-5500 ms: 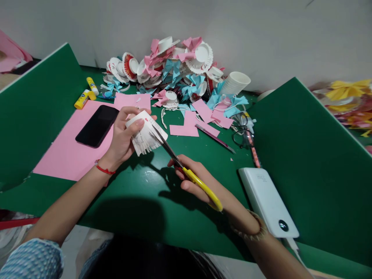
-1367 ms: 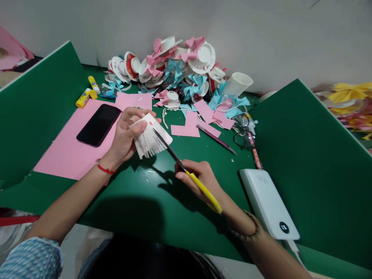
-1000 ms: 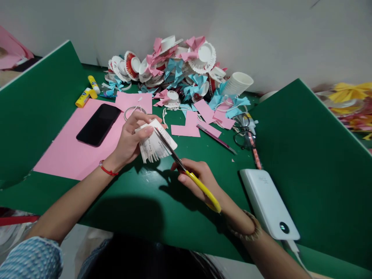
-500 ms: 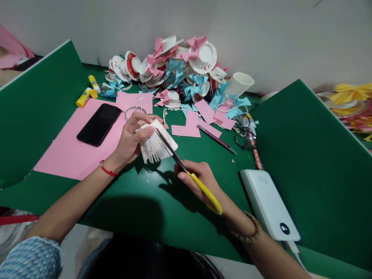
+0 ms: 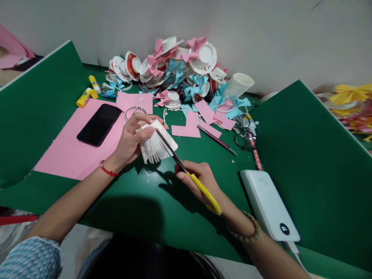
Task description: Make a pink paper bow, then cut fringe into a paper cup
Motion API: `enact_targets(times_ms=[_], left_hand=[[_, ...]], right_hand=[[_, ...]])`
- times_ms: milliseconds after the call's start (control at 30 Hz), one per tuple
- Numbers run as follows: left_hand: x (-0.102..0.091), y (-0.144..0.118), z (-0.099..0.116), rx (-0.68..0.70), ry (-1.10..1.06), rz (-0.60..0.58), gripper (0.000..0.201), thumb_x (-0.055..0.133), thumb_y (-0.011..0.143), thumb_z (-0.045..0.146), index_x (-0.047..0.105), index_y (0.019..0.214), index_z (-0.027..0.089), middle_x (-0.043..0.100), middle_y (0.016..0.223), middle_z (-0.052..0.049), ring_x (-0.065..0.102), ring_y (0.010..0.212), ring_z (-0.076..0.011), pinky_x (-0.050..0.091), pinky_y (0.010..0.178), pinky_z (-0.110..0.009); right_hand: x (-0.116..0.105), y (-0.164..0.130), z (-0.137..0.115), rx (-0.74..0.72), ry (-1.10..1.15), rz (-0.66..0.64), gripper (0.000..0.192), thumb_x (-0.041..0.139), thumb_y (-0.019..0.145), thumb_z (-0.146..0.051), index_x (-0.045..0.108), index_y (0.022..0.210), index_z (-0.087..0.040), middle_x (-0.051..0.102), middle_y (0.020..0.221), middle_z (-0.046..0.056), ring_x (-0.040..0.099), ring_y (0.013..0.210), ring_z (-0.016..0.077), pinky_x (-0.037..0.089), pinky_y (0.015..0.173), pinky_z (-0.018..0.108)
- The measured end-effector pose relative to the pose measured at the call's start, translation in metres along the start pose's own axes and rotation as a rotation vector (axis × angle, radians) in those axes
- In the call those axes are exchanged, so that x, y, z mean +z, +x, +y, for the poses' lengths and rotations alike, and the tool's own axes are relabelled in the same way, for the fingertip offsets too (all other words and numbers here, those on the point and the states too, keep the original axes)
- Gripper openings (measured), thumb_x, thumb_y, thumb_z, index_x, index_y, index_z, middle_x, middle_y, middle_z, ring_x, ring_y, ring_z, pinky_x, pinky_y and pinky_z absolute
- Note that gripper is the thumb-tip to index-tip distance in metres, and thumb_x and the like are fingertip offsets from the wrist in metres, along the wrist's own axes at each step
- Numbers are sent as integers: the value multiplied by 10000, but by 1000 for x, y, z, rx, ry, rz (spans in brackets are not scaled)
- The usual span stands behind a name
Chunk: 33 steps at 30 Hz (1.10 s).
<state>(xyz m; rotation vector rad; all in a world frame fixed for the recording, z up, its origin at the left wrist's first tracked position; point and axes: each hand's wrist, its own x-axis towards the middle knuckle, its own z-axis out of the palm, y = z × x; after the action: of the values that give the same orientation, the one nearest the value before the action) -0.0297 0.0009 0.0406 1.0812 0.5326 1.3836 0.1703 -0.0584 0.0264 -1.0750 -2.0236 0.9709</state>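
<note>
Black phone (image 5: 99, 124); white power bank (image 5: 265, 199); eyeglasses (image 5: 241, 140)

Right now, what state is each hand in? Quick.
Left hand: closed, thumb and fingers pinching the white fringed paper.
Right hand: closed around the yellow-handled scissors, blades at the paper.

We look forward and down from the head, the left hand (image 5: 130, 140) and right hand (image 5: 205, 175) near, worktop (image 5: 180, 221) beneath, wall (image 5: 261, 38) beyond.
</note>
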Motion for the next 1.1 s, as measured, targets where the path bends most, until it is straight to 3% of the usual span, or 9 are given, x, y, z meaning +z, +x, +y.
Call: enact_targets(times_ms=[333,700,967,1100], left_hand=[[0,1,-1,2,-8,3,257,765,696,278,539,796,207,664,922,14,693,817,-158,591,803,-368],[-1,0,-1,10,-22,5,219,756,709,245,565,804,198,673,924,14,707,807,-145,601,707,-273],[-2,1,-6,30,53,104,286,814,644,258,571,784,203,668,962,18,705,839,-142,582,763,-265],[-3,3,-2,54,61,147,302,807,650,305,556,790,213,676,971,20,709,875,-170,582,757,-282]], right_hand=[[1,0,0,6,4,3,486,498,882,-579,506,619,-170,306,514,-57,226,479,78,209,434,229],[0,1,-2,2,-17,-10,481,467,902,-565,521,647,-161,340,522,-53,265,477,75,239,444,211],[-1,1,-4,33,-18,-37,531,444,872,-652,586,842,-141,427,561,-38,325,487,86,281,456,217],[-3,0,-4,-8,39,-89,707,405,781,-796,558,1007,-144,428,592,-46,345,502,97,291,474,233]])
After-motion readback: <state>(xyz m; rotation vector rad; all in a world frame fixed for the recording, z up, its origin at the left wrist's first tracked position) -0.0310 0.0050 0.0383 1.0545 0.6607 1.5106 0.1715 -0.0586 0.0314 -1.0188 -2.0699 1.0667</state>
